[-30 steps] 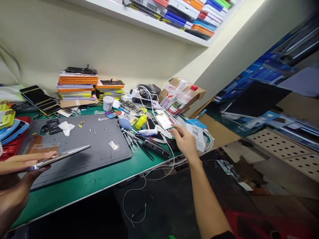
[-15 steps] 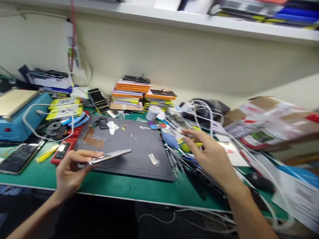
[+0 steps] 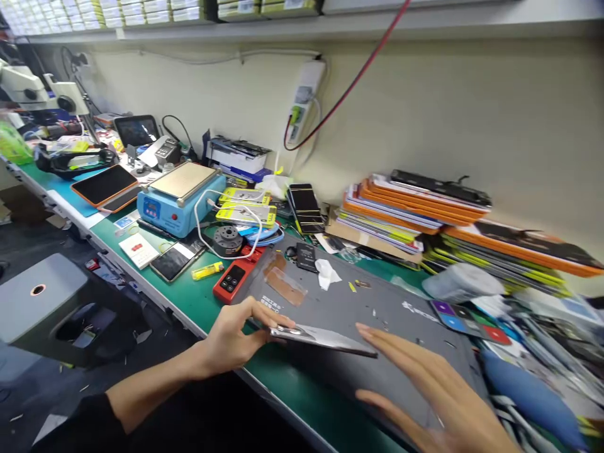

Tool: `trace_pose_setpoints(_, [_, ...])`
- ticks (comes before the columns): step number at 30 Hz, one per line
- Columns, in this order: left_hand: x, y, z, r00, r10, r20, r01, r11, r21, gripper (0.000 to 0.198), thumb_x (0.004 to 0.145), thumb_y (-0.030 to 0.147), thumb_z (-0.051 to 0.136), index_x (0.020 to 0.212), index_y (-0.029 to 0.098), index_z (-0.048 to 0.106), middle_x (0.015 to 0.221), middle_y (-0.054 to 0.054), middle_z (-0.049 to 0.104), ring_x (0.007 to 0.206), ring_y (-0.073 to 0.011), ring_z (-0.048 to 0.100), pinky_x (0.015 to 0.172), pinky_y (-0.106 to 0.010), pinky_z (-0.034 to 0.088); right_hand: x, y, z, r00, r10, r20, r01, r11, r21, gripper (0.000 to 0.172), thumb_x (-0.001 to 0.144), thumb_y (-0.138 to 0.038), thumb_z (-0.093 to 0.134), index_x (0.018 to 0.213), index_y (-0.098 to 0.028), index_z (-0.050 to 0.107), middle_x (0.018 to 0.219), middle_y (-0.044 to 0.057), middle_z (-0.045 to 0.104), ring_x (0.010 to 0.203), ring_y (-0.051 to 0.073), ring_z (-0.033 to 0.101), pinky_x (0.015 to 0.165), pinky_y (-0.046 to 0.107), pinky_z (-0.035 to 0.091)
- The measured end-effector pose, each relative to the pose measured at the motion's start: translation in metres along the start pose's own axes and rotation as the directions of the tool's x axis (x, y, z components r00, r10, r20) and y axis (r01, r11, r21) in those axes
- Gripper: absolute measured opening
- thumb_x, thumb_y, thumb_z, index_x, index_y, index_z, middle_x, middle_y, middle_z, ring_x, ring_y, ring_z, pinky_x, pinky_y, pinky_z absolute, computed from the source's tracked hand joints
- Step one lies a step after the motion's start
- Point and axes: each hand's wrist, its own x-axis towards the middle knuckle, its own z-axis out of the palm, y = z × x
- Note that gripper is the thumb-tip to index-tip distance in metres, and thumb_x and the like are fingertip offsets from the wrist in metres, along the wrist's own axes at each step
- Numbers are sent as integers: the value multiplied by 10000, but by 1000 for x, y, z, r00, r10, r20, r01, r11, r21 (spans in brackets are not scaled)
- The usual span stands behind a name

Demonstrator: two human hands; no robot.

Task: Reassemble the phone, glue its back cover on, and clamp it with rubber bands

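My left hand [image 3: 236, 340] grips a thin silver phone [image 3: 325, 338] by its camera end and holds it nearly flat just above the near edge of the dark grey work mat [image 3: 377, 302]. My right hand [image 3: 425, 384] hovers over the mat to the right of the phone, fingers stretched out and apart, holding nothing. Its fingertips are close to the phone's free end. On the mat lie a white wipe [image 3: 326, 274], a small black part [image 3: 306, 257] and brown tape patches [image 3: 284, 286].
A blue heating plate [image 3: 177, 198], a red device [image 3: 231, 281], a yellow lighter [image 3: 207, 271] and a loose phone [image 3: 175, 260] sit left on the green bench [image 3: 198, 308]. Stacked orange screen boxes [image 3: 410, 204] line the wall. A blue air blower [image 3: 533, 396] and tools crowd the right. A grey stool [image 3: 42, 296] stands lower left.
The view has swung left along the bench. My right hand has come back from the clutter at the right to beside the phone. My left hand has kept hold of the phone.
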Motion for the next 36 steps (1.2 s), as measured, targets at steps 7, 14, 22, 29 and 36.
trace_pose_setpoints(7, [-2,-9,4,996,76,52,-74,997,-33,224,1024,341,714,867,222,609,1111,-171,859,1160,-298,821,1025,-428,660,-3,-6,36,955,-295,38,297,952,-70,327,1056,-379,580,1318,-352,774,1081,23,867,907,269,812,946,434,614])
trace_pose_setpoints(14, [16,1,-8,996,26,90,-17,995,-97,302,912,358,877,1082,204,680,1260,-155,826,1377,-309,709,1208,-477,532,1,-21,29,963,-267,-40,261,959,-110,198,1030,-255,659,1150,-309,806,966,-1,861,802,228,794,888,394,621])
trace_pose_setpoints(22, [17,-4,16,919,-297,260,379,847,-373,582,739,487,991,1199,166,837,1268,-156,819,1283,-364,738,1183,-473,531,10,-65,35,995,14,-96,2,985,171,135,1068,-283,644,1037,-295,775,897,1,833,793,189,784,753,304,639])
trace_pose_setpoints(29, [19,12,21,894,-380,239,444,823,-355,525,754,600,934,1021,150,892,1066,-145,861,1074,-367,808,1063,-476,613,12,-91,48,963,270,-12,-244,889,386,168,1054,-301,670,967,-273,812,898,20,832,789,187,778,720,277,624])
trace_pose_setpoints(36, [27,18,-2,896,-444,0,400,808,-433,488,781,579,930,988,138,891,1029,-149,862,1034,-359,812,1041,-470,617,64,-88,59,956,247,161,-295,819,492,305,1020,-499,713,890,-249,829,839,42,825,753,207,765,717,307,619])
